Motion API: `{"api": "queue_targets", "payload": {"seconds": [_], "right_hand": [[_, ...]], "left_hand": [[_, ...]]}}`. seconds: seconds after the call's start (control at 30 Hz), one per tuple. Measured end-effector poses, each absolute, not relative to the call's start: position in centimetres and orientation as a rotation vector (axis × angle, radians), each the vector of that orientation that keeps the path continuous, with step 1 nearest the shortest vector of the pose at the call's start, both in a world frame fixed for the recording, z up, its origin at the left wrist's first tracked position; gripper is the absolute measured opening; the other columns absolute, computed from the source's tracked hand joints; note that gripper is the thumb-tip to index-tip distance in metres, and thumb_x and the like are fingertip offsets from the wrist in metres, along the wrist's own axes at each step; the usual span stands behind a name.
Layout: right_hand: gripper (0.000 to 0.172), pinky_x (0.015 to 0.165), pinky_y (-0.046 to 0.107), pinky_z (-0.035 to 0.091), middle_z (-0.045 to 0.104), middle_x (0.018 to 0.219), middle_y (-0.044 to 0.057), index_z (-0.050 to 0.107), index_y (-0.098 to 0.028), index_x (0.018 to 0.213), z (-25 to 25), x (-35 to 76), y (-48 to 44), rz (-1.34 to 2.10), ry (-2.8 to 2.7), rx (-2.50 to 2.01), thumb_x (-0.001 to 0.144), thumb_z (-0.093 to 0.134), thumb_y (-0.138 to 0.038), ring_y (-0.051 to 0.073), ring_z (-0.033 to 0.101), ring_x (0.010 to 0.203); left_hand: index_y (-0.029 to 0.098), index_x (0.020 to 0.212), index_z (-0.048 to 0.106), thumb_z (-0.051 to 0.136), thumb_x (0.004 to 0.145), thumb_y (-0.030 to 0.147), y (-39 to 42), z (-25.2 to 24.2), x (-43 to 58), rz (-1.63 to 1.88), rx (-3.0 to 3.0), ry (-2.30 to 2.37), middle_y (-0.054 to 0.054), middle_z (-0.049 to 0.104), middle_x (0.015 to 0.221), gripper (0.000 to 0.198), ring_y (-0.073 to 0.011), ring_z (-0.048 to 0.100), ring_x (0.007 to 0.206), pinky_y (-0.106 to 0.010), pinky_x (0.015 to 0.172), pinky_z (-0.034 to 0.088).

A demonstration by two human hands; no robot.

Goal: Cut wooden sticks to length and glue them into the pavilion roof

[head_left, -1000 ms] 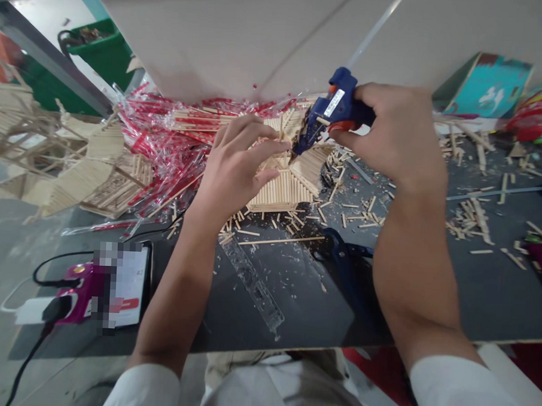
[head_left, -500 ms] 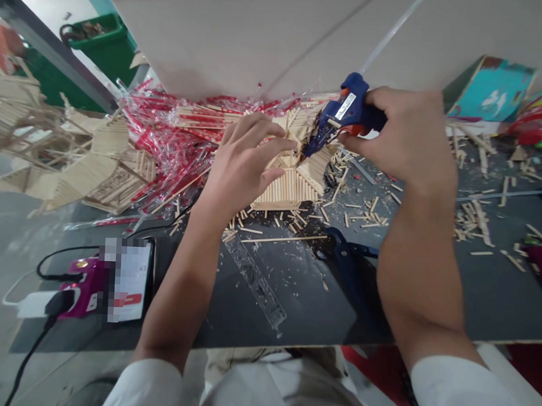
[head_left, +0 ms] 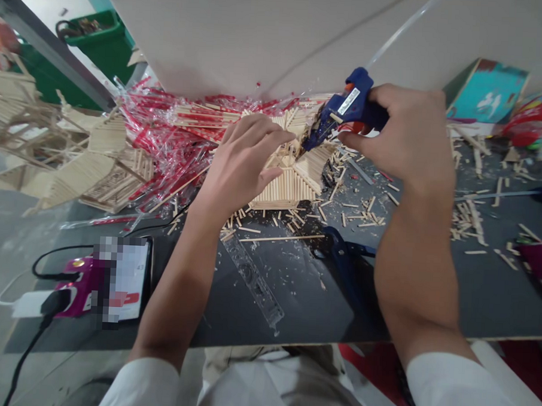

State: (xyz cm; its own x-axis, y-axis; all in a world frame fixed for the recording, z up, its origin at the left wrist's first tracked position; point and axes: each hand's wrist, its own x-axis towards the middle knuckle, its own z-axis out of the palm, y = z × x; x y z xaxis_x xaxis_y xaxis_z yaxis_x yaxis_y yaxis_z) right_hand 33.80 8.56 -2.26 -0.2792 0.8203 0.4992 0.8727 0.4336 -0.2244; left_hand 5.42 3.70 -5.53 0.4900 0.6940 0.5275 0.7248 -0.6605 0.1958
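Dark grey tabletop [head_left: 306, 306]: right hand [head_left: 404, 131] grips glue gun [head_left: 347, 110] over slatted stick model [head_left: 280, 188] beneath left hand [head_left: 243, 160], whose hold I cannot tell; outer panels [head_left: 315, 166] look assembled, centre apparently unfinished

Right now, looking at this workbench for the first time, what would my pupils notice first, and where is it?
Probably the blue glue gun in the right hand, its tip angled down at the pale stick structure mid-bench, with the left hand at that structure's left. Next, the tangle of red and clear wrappers behind and left, and the larger stick model at far left.
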Motion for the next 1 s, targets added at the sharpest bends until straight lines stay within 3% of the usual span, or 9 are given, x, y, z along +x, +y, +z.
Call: {"api": "queue_targets", "payload": {"seconds": [0.3, 0.47, 0.77, 1.0], "right_hand": [[0.018, 0.083, 0.054, 0.055, 0.082, 0.103, 0.004, 0.072, -0.036, 0.097, -2.68, 34.1, 8.93, -0.147, -2.129, -1.406, 0.08, 0.078, -0.034, 0.038, 0.075, 0.095], [0.023, 0.084, 0.053, 0.055, 0.08, 0.099, 0.009, 0.071, -0.03, 0.097, -2.5, 33.66, 8.87, -0.076, -2.156, -1.438, 0.077, 0.082, -0.032, 0.038, 0.074, 0.094], [0.014, 0.088, 0.053, 0.055, 0.076, 0.092, 0.005, 0.072, -0.035, 0.094, -2.73, 33.53, 9.04, 0.003, -2.194, -1.329, 0.085, 0.082, -0.035, 0.035, 0.07, 0.093], [0.023, 0.087, 0.045, 0.053, 0.079, 0.099, 0.01, 0.073, -0.023, 0.103, -2.27, 33.51, 8.89, -0.047, -2.195, -1.457, 0.083, 0.082, -0.031, 0.032, 0.071, 0.091]], "left_hand": [[0.031, 0.134, 0.069, 0.076, 0.1, 0.03, 3.65, -5.57, 5.38, -0.956, -2.635, -1.139, -0.006, 0.072, 0.135, 0.034, -0.0321, 0.061, 0.138, -0.055, 0.119, 0.05], [0.026, 0.134, 0.07, 0.08, 0.099, 0.031, 3.98, -5.88, 5.09, -0.992, -2.631, -1.074, -0.009, 0.071, 0.133, 0.037, -0.0337, 0.062, 0.135, -0.056, 0.117, 0.051], [0.032, 0.137, 0.066, 0.073, 0.103, 0.029, 3.96, -5.88, 5.08, -0.959, -2.653, -1.146, -0.006, 0.069, 0.137, 0.035, -0.032, 0.059, 0.14, -0.055, 0.12, 0.048], [0.032, 0.137, 0.064, 0.072, 0.101, 0.021, 3.97, -5.84, 5.16, -0.911, -2.672, -1.159, -0.005, 0.069, 0.138, 0.039, -0.0299, 0.057, 0.142, -0.055, 0.122, 0.046]]}}
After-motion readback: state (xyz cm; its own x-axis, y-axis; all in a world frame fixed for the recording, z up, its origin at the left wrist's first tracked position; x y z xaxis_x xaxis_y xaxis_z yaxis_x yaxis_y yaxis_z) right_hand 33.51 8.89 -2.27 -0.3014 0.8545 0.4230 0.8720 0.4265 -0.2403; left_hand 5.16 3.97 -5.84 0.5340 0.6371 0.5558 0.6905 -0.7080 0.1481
